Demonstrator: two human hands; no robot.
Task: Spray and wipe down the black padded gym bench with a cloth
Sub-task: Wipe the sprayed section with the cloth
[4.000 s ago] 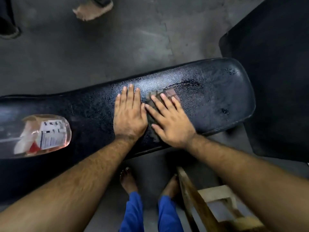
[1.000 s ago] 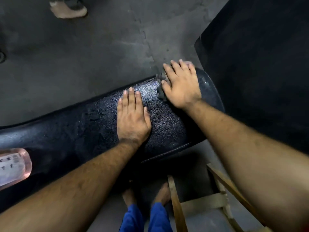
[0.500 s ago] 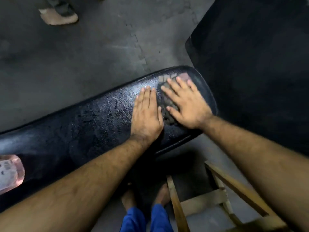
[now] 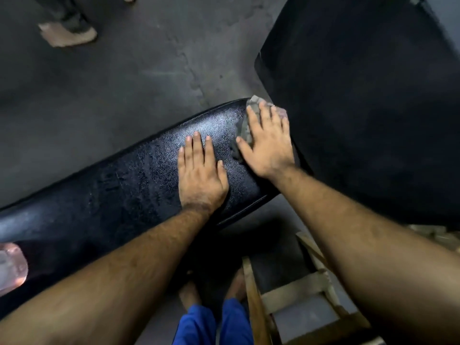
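Item: black padded gym bench (image 4: 139, 185). It is laid diagonally across the scene, from the near left to its rounded far-right end. A textured sheen is shown on the upholstery; whether this is spray moisture or only reflected light cannot be told.

Item: cloth (image 4: 245, 125), grey and crumpled. It is pressed flat onto the far-right end of the bench, with its edges showing beyond the fingertips.

Item: right hand (image 4: 267, 143). Fingers are spread and extended, palm down upon the cloth; nothing is gripped.

Item: left hand (image 4: 200, 174). It is laid flat and extended on bare padding just left of the cloth, seemingly as a brace, and nothing is held.

Item: clear pinkish bottle (image 4: 11, 266), partly cut off at the near left edge, lying on the bench.

Item: wooden frame (image 4: 293, 300), on the floor at near right. Item: large dark pad (image 4: 361, 108), at far right.

Step judged in hand: wiping, at the bench's end. The next move is judged to call for a return stroke leftward over the unwiped length, with the left hand lifted clear of the path.
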